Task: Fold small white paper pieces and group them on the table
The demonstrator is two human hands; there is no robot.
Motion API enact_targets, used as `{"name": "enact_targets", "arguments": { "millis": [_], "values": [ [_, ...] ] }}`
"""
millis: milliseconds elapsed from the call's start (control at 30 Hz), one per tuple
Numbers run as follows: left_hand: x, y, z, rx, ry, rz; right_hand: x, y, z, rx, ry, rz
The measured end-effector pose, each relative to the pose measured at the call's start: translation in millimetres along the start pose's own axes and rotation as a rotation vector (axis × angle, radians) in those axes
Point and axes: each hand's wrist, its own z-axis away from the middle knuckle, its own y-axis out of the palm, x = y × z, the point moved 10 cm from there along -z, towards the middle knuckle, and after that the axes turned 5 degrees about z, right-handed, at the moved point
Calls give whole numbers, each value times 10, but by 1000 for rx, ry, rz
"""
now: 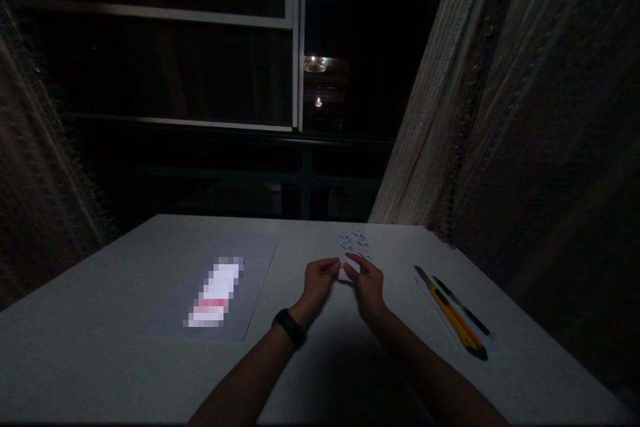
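Note:
My left hand [319, 280] and my right hand [369, 282] meet over the middle of a white table [125, 360]. Both pinch one small white piece of paper [344, 273] between thumb and fingertips. A dark watch [290, 327] sits on my left wrist. Just beyond the hands lie several small white paper pieces [356, 242] scattered on the table.
A sheet of paper [220, 287] with a blurred patch lies to the left. To the right lie a yellow utility knife [453, 315] and a dark pen [463, 307]. A dark window [200, 47] is behind the table, with curtains [500, 113] at both sides.

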Motion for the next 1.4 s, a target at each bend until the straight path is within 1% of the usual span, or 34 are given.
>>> {"name": "enact_targets", "arguments": {
  "millis": [133,267,433,600,867,1133,1233,1400],
  "values": [
    [-111,-15,27,-22,84,-97,-10,-4,16,-13,11,9],
    [-274,-37,75,-55,190,-262,-11,7,33,-17,14,52],
    [-437,34,130,2,311,-380,-28,32,37,15,14,86],
    [-483,82,166,44,366,-372,-15,9,53,2,39,55],
    [-417,8,122,7,311,-241,77,4,89,-24,13,44],
    [-277,-51,55,-28,202,-108,99,-20,106,-48,50,19],
    [-206,-69,43,-37,132,-27,115,-25,113,-53,55,21],
    [-68,-66,65,-56,-42,179,71,-18,115,-42,87,8]
  ]
}}
